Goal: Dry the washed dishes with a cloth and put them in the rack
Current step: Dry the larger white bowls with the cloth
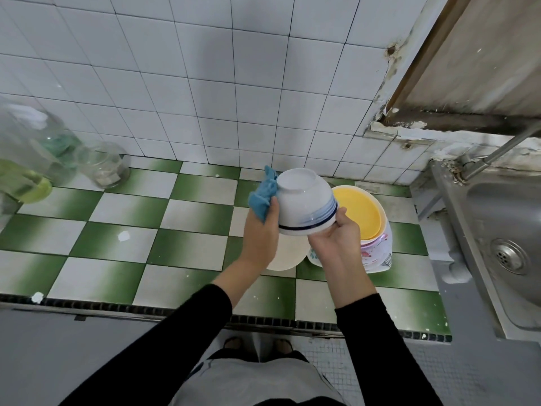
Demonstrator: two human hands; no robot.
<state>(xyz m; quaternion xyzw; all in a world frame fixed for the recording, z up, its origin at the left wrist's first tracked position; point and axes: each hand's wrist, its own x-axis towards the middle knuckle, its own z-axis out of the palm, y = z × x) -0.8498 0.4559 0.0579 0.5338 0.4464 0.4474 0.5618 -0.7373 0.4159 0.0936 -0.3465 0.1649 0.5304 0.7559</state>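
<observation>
I can't see the fingertips of the right hand (333, 238): they go under the rim of the bowl (304, 200). The bowl covers part of the yellow plate (358, 212). The left hand (260, 230) hides part of the cloth (262, 194) and the cream plate (288, 254). The jars (29, 148) on the left are blurred and cropped, and the sink (512, 230) runs off the right edge.

This is a worn home kitchen. A counter of green and white checkered tiles (123, 230) meets a wall of white square tiles (175, 83), beside a stainless steel sink (483, 206) with a metal tap (497, 150). Clear glass jars (102, 164) and stacked dishes (377, 247) stand there.
</observation>
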